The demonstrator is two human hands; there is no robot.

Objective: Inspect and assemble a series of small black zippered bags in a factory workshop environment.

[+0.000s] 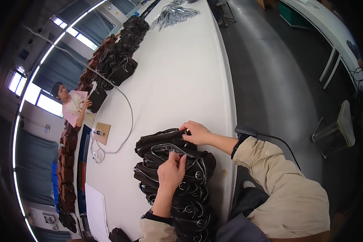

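Note:
A row of dark brown leather bags point(194, 201) with silver zips and metal rings lies packed on the white table in front of me. One bag point(205, 159) near the far end of the row has its zip open, showing a grey lining. My left hand point(172, 172) is at that opening, thumb and fingers pinched on its edge; the fingertips are partly hidden. Just beyond, my right hand point(195, 133) grips the right end of the farthest bag point(159, 140) in the row, fingers curled over its edge.
A long white table point(181, 76) runs away from me. Across it, a person point(74, 104) holds a dark bag point(97, 99) beside piled dark and reddish-brown bags point(117, 60). A grey cable point(131, 107) loops near a wooden socket board point(103, 132). White sheets point(96, 209) lie at the left.

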